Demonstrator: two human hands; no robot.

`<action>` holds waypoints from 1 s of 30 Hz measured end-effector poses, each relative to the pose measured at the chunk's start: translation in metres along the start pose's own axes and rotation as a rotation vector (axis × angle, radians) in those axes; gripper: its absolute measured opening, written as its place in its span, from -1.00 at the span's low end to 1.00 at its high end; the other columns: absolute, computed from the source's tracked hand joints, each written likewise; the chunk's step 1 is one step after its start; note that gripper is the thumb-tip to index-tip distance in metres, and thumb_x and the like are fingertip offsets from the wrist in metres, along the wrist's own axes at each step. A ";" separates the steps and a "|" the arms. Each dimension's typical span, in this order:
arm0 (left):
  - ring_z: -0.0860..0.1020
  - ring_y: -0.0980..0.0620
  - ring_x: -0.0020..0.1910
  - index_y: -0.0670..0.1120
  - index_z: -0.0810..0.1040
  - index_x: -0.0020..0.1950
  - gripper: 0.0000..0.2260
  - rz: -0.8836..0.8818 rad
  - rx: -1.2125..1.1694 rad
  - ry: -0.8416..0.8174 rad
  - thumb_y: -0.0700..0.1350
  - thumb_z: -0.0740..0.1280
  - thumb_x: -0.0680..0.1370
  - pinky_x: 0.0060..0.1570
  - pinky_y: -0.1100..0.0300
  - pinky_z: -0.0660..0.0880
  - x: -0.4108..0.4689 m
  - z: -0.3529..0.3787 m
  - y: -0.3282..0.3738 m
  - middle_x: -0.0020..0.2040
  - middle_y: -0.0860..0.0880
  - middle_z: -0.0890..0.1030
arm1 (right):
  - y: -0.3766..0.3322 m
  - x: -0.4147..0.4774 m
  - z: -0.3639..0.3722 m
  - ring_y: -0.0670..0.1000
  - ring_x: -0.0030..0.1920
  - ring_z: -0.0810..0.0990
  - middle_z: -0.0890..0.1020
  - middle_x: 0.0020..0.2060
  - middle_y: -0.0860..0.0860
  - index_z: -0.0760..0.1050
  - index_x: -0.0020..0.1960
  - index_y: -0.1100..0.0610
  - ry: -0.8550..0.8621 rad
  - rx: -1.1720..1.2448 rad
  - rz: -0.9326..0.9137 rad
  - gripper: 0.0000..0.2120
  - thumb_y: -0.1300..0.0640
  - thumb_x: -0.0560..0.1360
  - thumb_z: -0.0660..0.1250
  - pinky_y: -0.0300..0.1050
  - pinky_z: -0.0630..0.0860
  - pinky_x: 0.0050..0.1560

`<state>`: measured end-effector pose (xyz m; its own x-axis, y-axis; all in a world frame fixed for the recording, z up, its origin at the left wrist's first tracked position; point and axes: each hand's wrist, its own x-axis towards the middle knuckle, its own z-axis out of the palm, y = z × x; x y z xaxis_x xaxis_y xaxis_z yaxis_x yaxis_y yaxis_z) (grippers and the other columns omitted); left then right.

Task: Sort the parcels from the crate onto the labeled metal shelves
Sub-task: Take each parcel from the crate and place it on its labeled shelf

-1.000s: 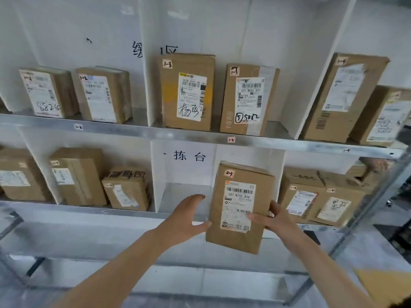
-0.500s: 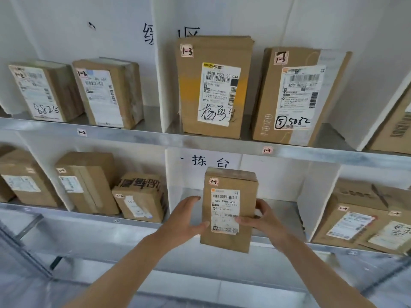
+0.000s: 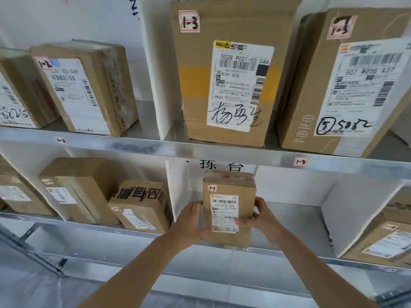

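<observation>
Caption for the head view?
Left hand and right hand hold the parcel tagged 2-3 upright at the middle bay of the lower shelf.

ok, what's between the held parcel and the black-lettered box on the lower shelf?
A white divider and the left hand on the parcel, in the head view.

tall brown cardboard box [image 3: 198, 103] cropped at top; brown cardboard parcel at lower right [image 3: 378, 238] cut by frame edge; small brown cardboard parcel [image 3: 245, 196] label print unreadable.

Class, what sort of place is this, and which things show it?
Probably a parcel sorting room: metal shelves with white dividers carry number tags, cardboard parcels bear shipping labels and matching codes, and the left hand and right hand hold another parcel.
</observation>
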<state>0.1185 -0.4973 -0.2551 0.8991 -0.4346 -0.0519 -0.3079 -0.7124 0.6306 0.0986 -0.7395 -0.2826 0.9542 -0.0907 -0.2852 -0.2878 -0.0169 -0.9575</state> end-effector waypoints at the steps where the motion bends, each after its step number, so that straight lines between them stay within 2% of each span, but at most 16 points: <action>1: 0.26 0.04 0.40 -0.11 0.23 0.44 -0.37 0.003 0.006 0.005 0.09 0.39 0.49 0.24 0.37 0.15 0.003 0.000 -0.005 0.40 -0.03 0.34 | 0.000 0.003 0.005 0.01 0.25 0.53 0.53 0.24 -0.07 0.34 0.27 0.06 -0.001 -0.010 -0.002 -0.25 0.42 0.22 0.61 -0.20 0.57 -0.03; 4: 0.28 0.00 0.38 -0.13 0.25 0.40 -0.42 -0.001 0.045 0.009 0.07 0.38 0.50 0.32 0.26 0.16 0.009 0.003 -0.021 0.36 -0.06 0.36 | 0.005 0.012 0.016 0.00 0.27 0.49 0.51 0.25 -0.09 0.32 0.29 0.08 0.008 -0.026 0.007 -0.22 0.44 0.22 0.60 -0.24 0.59 -0.09; 8: 0.28 -0.04 0.35 -0.16 0.25 0.37 -0.44 0.041 0.098 -0.012 0.05 0.37 0.49 0.35 0.20 0.18 0.017 0.009 -0.033 0.31 -0.08 0.34 | 0.013 0.015 0.027 0.00 0.30 0.44 0.50 0.25 -0.03 0.30 0.26 0.08 0.045 -0.043 0.026 -0.14 0.39 0.08 0.62 -0.24 0.59 -0.12; 14: 0.27 -0.02 0.35 -0.17 0.23 0.40 -0.39 0.128 0.105 0.042 0.05 0.37 0.48 0.31 0.27 0.12 0.022 0.019 -0.046 0.29 -0.07 0.33 | 0.020 0.017 0.034 -0.12 0.14 0.49 0.54 0.13 -0.08 0.26 0.25 0.02 0.121 -0.184 0.021 -0.20 0.51 0.22 0.56 -0.38 0.54 -0.17; 16: 0.24 0.00 0.37 -0.17 0.20 0.44 -0.36 0.154 0.093 0.069 0.06 0.37 0.48 0.34 0.26 0.13 0.021 0.022 -0.050 0.32 -0.06 0.32 | 0.024 0.016 0.034 -0.10 0.16 0.51 0.56 0.13 -0.11 0.27 0.28 -0.01 0.152 -0.240 0.027 -0.19 0.45 0.24 0.58 -0.34 0.54 -0.08; 19: 0.25 -0.03 0.39 -0.19 0.20 0.44 -0.34 0.172 0.088 0.101 0.01 0.40 0.46 0.38 0.21 0.18 0.020 0.028 -0.053 0.34 -0.07 0.34 | 0.030 0.008 0.037 -0.04 0.27 0.50 0.56 0.20 -0.09 0.33 0.35 0.03 0.205 -0.327 0.050 -0.22 0.24 0.25 0.63 -0.13 0.52 0.19; 22: 0.25 -0.07 0.41 -0.21 0.19 0.45 -0.29 0.121 0.089 0.085 0.01 0.42 0.43 0.41 0.16 0.19 0.013 0.037 -0.057 0.37 -0.10 0.33 | 0.034 -0.008 0.046 -0.06 0.31 0.41 0.40 0.33 -0.04 0.33 0.43 0.10 0.277 -0.472 0.054 -0.27 0.16 0.35 0.57 -0.31 0.43 0.15; 26: 0.21 -0.06 0.41 -0.18 0.10 0.48 -0.27 0.063 0.119 -0.008 0.10 0.37 0.48 0.39 0.20 0.15 -0.006 0.051 -0.064 0.41 -0.11 0.24 | 0.047 -0.037 0.052 0.02 0.43 0.35 0.31 0.44 0.02 0.21 0.53 0.12 0.311 -0.527 0.112 -0.21 0.12 0.42 0.53 -0.17 0.38 0.27; 30: 0.21 -0.03 0.43 -0.14 0.07 0.51 -0.30 0.109 0.122 -0.094 0.07 0.33 0.52 0.40 0.22 0.17 -0.032 0.061 -0.063 0.45 -0.08 0.20 | 0.050 -0.073 0.037 -0.03 0.43 0.36 0.36 0.45 -0.01 0.27 0.49 0.05 0.297 -0.608 0.120 -0.32 0.03 0.46 0.49 -0.25 0.31 0.30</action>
<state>0.0900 -0.4726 -0.3402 0.8270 -0.5586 -0.0642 -0.4427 -0.7173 0.5380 0.0176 -0.6971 -0.3114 0.8749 -0.3943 -0.2812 -0.4678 -0.5376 -0.7016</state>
